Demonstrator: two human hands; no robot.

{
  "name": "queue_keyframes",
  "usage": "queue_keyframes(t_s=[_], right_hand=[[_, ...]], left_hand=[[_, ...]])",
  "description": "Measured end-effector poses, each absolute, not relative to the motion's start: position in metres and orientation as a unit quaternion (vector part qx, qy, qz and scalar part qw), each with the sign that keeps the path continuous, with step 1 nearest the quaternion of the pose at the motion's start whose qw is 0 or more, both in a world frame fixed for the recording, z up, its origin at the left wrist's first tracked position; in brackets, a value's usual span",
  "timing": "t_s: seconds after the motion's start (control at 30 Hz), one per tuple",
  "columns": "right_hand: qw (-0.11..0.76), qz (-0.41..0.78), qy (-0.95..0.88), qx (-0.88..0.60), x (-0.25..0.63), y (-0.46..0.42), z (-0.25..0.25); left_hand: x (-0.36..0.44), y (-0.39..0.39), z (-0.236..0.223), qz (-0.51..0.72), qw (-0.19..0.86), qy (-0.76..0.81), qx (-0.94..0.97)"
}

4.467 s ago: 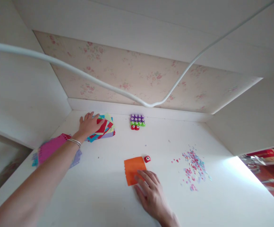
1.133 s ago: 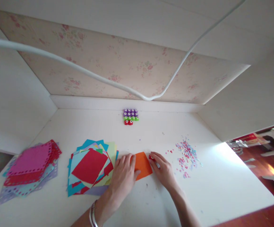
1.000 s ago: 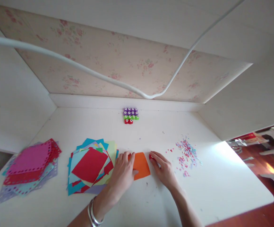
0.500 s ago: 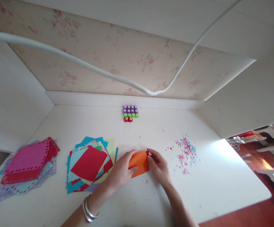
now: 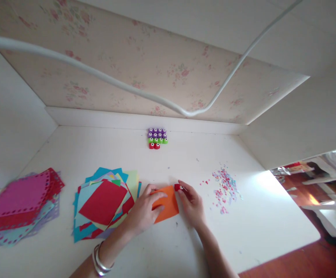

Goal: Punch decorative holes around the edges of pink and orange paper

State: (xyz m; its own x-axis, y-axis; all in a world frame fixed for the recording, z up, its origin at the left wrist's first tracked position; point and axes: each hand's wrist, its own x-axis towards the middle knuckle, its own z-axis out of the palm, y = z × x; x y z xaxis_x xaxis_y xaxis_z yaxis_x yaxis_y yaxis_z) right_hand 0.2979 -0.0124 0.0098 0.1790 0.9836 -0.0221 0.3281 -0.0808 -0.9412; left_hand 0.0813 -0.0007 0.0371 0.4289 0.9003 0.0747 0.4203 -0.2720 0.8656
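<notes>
While the left hand (image 5: 145, 209) clamps the orange paper sheet (image 5: 170, 204) right of the multicoloured paper stack (image 5: 102, 202), the right hand (image 5: 194, 206) pinches the red craft punch (image 5: 177, 187) at the sheet's far right corner; a slack left grip could let the sheet skew.

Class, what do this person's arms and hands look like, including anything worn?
Neither the left hand nor the right hand wears a glove, and no sleeves show. Shiny, silver-coloured bangles circle the left forearm; none show on the right forearm. Nail details are too small to tell.
</notes>
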Motion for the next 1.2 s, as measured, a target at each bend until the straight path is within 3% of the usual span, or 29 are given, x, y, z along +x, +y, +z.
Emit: queue_keyframes(t_s=[0.6, 1.2], right_hand=[[0.428, 0.329, -0.547, -0.64, 0.293, -0.0127, 0.0181], [0.461, 0.382, -0.505, -0.622, 0.2971, -0.0143, 0.0135]], left_hand=[[0.0843, 0.0002, 0.04, 0.31, 0.412, 0.469, 0.717], [0.0834, 0.0035, 0.0395, 0.307, 0.416, 0.481, 0.708]])
